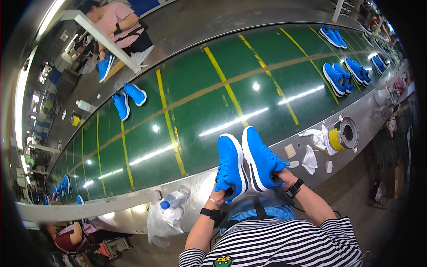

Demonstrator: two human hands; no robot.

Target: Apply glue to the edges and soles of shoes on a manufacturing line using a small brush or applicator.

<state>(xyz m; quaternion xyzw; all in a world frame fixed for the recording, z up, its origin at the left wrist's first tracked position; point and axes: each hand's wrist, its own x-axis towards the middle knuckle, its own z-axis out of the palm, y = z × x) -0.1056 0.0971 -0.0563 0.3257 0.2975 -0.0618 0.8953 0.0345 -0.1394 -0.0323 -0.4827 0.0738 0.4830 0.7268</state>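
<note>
Two blue sneakers with white soles are held up side by side in front of me, toes pointing away over the belt's near edge. My left hand (216,194) grips the left sneaker (228,162) at its heel end, partly hidden behind the shoe. At the heel of the right sneaker (261,162), my right hand (287,176) is closed, some of its fingers inside the collar. The two soles face each other and nearly touch. Dark bands circle both wrists.
A green conveyor belt (200,107) with yellow lines carries other blue sneakers (126,100) at left and more sneakers (336,79) at right. White cloths (310,159), a round tin (345,134), and a bottle (175,199) in a plastic bag lie along the metal edge. Across, a co-worker (118,22) handles a shoe.
</note>
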